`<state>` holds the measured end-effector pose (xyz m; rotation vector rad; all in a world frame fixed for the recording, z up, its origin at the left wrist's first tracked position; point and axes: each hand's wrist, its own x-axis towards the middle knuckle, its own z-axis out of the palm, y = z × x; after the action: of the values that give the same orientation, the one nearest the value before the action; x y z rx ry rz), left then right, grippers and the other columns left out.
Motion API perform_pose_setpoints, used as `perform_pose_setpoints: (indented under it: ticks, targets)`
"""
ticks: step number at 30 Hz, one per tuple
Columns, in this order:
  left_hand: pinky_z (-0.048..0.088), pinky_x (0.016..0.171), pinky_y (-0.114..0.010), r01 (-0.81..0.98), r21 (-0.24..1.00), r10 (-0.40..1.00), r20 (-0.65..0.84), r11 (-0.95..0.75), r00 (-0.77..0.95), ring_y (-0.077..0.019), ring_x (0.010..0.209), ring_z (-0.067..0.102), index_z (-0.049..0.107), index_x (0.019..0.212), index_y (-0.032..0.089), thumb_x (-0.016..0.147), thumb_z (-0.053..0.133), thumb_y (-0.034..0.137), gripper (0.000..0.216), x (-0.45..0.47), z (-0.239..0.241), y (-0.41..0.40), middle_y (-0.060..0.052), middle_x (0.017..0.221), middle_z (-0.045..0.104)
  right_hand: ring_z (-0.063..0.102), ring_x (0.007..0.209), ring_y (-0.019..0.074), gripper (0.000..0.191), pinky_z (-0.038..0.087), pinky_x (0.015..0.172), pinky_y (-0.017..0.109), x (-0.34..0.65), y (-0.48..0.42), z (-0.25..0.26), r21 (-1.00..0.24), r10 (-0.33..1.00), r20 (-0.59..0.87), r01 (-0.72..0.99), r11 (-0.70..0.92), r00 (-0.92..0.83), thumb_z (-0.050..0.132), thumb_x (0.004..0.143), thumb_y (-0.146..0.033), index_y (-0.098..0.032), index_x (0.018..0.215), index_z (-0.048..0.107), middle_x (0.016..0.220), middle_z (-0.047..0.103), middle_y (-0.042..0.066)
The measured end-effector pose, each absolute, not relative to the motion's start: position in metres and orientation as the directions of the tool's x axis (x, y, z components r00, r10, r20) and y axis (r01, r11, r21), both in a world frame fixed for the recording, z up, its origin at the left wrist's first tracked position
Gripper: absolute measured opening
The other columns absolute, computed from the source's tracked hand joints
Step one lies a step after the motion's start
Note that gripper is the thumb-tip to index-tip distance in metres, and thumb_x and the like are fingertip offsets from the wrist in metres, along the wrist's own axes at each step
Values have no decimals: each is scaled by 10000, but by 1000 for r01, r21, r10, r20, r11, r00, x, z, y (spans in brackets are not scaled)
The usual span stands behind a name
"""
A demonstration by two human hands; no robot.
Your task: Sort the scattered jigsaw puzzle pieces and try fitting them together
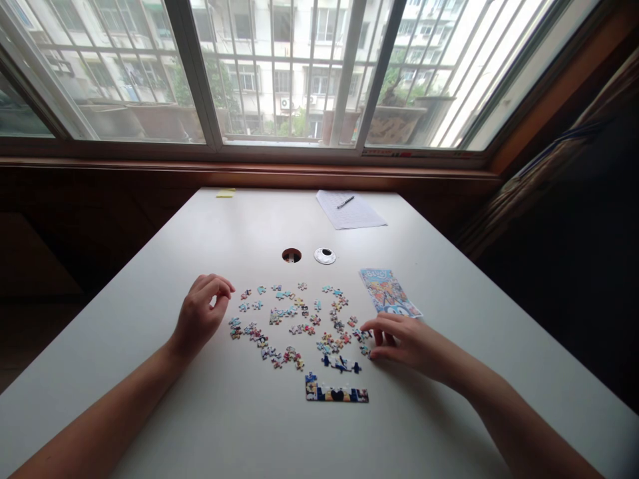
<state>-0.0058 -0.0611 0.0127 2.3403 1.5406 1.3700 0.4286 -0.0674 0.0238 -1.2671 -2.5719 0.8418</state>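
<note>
Several loose puzzle pieces (294,319) lie scattered on the white table (150,279) in front of me. A joined row of pieces (337,394) sits nearest to me, with a short blue strip (341,364) just beyond it. My left hand (202,313) hovers at the left edge of the scatter, fingers curled with thumb and forefinger close together; nothing shows in them. My right hand (404,340) rests at the right edge, fingertips pinching or pressing a piece (366,332). The puzzle's picture card (388,293) lies just beyond my right hand.
A round cable hole (291,255) and its white cap (325,255) sit mid-table. A sheet of paper (352,211) with a pen (345,201) lies at the far edge, a yellow sticky pad (225,193) to its left. Windows stand behind; a dark curtain hangs right.
</note>
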Motion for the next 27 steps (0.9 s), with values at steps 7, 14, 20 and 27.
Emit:
perform_pose_setpoints:
  ticks: [7,14,20,27]
  targets:
    - [462,774,-355,736,433,751,643,-520,152,-198,846,563,504,725,202,848,473,35,210,-6,12,-62,-33,840,633,629,831,178,348,503,756,311,427,-67,27,-549,761,-119,681,485,-638,610,939,-494,-252,1184,661,966,670,57]
    - [469,760,-343,715,435,758,621,-547,201,-193,836,562,525,734,199,849,490,54,188,-6,13,-61,-33,838,629,624,816,175,341,505,757,316,428,-67,25,-556,760,-109,673,488,-641,612,936,-488,-258,1183,663,958,660,50]
    - [485,829,-362,671,419,762,538,-612,359,-207,923,574,640,843,210,876,529,100,159,-14,10,-58,-47,925,660,620,811,174,340,505,746,310,429,-67,27,-563,757,-111,668,486,-644,604,938,-500,-258,1167,668,956,653,56]
    - [468,961,-396,582,386,695,312,-716,647,-237,1093,522,684,1096,298,909,634,217,210,-20,15,-63,-64,1137,640,616,812,169,325,502,750,308,428,-69,30,-549,754,-125,678,489,-645,626,933,-482,-261,1168,658,961,645,46]
